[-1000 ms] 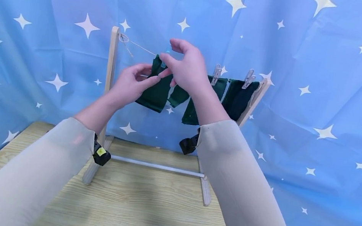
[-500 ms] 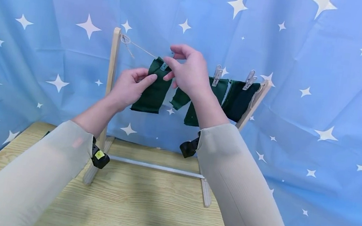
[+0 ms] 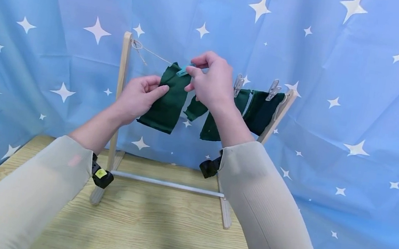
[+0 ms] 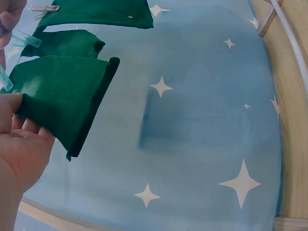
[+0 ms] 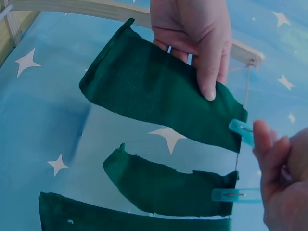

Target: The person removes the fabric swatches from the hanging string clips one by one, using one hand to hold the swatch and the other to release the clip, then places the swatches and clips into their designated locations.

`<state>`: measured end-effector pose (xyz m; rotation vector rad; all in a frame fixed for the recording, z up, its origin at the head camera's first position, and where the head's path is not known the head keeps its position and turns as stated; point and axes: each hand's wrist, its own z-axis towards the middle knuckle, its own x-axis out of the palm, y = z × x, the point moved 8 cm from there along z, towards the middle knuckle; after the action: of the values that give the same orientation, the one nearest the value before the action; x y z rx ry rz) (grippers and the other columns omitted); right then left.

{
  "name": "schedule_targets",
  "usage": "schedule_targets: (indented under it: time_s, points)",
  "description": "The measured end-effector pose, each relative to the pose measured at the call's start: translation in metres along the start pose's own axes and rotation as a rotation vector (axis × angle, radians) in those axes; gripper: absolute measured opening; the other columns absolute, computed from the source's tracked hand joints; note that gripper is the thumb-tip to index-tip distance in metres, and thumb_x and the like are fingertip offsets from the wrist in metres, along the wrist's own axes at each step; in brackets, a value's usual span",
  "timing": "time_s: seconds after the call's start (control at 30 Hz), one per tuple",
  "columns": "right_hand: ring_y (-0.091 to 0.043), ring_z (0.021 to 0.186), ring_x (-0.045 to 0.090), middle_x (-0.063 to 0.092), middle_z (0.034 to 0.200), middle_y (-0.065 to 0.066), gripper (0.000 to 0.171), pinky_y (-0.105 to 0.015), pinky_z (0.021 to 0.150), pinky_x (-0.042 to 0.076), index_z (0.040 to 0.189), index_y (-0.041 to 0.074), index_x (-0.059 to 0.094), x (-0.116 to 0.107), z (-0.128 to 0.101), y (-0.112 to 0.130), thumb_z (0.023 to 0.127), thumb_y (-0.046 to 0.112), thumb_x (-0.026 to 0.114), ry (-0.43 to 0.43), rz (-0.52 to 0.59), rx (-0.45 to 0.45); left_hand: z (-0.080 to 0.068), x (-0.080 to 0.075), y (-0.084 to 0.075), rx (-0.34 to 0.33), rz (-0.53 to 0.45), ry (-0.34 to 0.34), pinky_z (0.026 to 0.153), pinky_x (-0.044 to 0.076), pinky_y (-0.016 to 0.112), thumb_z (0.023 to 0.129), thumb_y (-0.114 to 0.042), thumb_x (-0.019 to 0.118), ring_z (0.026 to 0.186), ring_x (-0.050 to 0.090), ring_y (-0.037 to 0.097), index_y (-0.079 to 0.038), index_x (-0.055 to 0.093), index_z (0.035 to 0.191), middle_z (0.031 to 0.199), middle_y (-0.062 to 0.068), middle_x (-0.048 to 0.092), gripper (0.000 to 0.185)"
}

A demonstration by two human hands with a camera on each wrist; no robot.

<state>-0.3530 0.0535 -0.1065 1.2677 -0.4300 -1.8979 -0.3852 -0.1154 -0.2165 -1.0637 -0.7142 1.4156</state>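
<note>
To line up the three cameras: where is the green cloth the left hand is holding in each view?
Head: the green cloth hangs left of centre, between the two hands.
Left wrist: green cloth at the left edge, above the left hand.
Right wrist: green cloth in the upper middle, slanting, under the left hand's fingers.
Shared landmark: the teal clip at the cloth's top edge.
</note>
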Motion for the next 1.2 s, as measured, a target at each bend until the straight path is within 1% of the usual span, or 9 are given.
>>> schedule_targets:
  time_s: [0.2,0.37,0.5,0.7,0.87,0.97,1.07,1.13,1.2]
  points:
    - [-0.017,0.073,0.076,0.069,0.121,-0.006,0.022,-0.029,0.06,0.056,0.126,0.009,0.071,-0.012,-0.007,-0.004,0.111,0.024,0.066,-0.085,0.012,-0.071,-0.007,0.006,-0.005,0.016,-0.014,0.053,0.102,0.063,0.033,0.115,-0.034,0.059,0.107,0.077,0.018,-0.016,0.067,0.149,0.115,0.007,0.082,0.04]
    - [-0.016,0.071,0.075,0.07,0.123,-0.008,0.018,-0.027,0.058,0.054,0.122,0.006,0.071,-0.026,-0.013,-0.011,0.11,0.02,0.067,-0.141,0.104,-0.145,-0.014,0.009,-0.01,0.008,-0.085,0.113,0.097,0.062,0.024,0.116,-0.03,0.059,0.106,0.078,0.012,-0.014,0.061,0.157,0.116,0.001,0.082,0.045]
    - [-0.014,0.068,0.074,0.071,0.125,-0.01,0.018,-0.024,0.057,0.053,0.121,0.004,0.071,-0.043,-0.022,-0.017,0.11,0.018,0.068,-0.176,0.178,-0.187,-0.022,0.01,-0.012,-0.018,-0.136,0.161,0.095,0.064,0.026,0.116,-0.028,0.059,0.107,0.079,0.011,-0.013,0.055,0.162,0.117,-0.004,0.082,0.049]
    - [-0.012,0.066,0.074,0.077,0.13,-0.006,0.017,-0.023,0.051,0.048,0.12,0.007,0.074,-0.071,-0.044,-0.035,0.108,0.019,0.073,-0.23,0.247,-0.209,-0.037,0.007,-0.009,-0.053,-0.15,0.168,0.093,0.066,0.031,0.116,-0.03,0.058,0.109,0.08,0.012,-0.017,0.057,0.16,0.121,-0.005,0.082,0.046]
    - [-0.012,0.062,0.073,0.078,0.128,-0.005,0.019,-0.022,0.048,0.048,0.122,0.008,0.074,-0.093,-0.067,-0.059,0.105,0.017,0.077,-0.256,0.338,-0.178,-0.053,-0.005,-0.006,-0.068,-0.113,0.177,0.09,0.066,0.029,0.115,-0.033,0.059,0.108,0.079,0.009,-0.015,0.052,0.165,0.121,-0.011,0.081,0.053]
    - [-0.012,0.061,0.072,0.077,0.125,-0.004,0.024,-0.022,0.047,0.049,0.126,0.008,0.074,-0.102,-0.083,-0.079,0.104,0.016,0.078,-0.252,0.376,-0.151,-0.064,-0.013,-0.003,-0.084,-0.108,0.183,0.089,0.065,0.027,0.115,-0.034,0.06,0.11,0.078,0.005,-0.011,0.042,0.17,0.119,-0.016,0.08,0.062]
    - [-0.011,0.062,0.073,0.076,0.127,-0.001,0.029,-0.02,0.047,0.049,0.132,0.008,0.072,-0.108,-0.101,-0.103,0.105,0.017,0.077,-0.239,0.371,-0.119,-0.074,-0.022,0.002,-0.089,-0.092,0.182,0.09,0.065,0.025,0.116,-0.034,0.058,0.111,0.077,0.002,-0.009,0.037,0.172,0.12,-0.019,0.08,0.065]
    - [-0.01,0.063,0.073,0.075,0.127,-0.001,0.031,-0.02,0.048,0.05,0.135,0.009,0.071,-0.11,-0.113,-0.12,0.105,0.018,0.077,-0.225,0.362,-0.093,-0.081,-0.028,0.006,-0.093,-0.063,0.175,0.09,0.064,0.024,0.116,-0.035,0.058,0.112,0.075,0.0,-0.009,0.034,0.173,0.12,-0.022,0.079,0.067]
    - [-0.01,0.065,0.072,0.075,0.122,0.001,0.033,-0.02,0.05,0.051,0.137,0.009,0.07,-0.111,-0.125,-0.141,0.105,0.018,0.077,-0.208,0.344,-0.058,-0.087,-0.033,0.01,-0.091,-0.024,0.17,0.088,0.064,0.024,0.116,-0.035,0.057,0.111,0.075,0.0,-0.008,0.037,0.172,0.121,-0.023,0.078,0.065]
